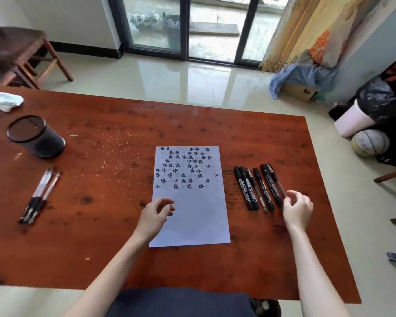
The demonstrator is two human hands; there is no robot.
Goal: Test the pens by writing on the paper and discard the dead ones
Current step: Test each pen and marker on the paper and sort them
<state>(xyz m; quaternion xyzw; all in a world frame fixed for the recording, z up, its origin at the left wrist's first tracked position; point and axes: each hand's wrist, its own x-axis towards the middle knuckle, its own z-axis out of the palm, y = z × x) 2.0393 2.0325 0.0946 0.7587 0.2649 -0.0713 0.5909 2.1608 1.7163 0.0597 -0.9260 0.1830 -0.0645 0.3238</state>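
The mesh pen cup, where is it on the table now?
In the head view the mesh pen cup stands far left on the table, beyond the clear pens.

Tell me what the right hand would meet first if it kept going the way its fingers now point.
Most likely the rightmost clear-barrelled pen: the right hand points up and left, its fingertips at that pen's near end. Whether they already touch it is unclear. Beyond it lie the black markers.

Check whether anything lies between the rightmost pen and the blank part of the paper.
Yes: the other pens in the row lie between the rightmost pen, which the right hand touches, and the paper. Lifting it clears them.
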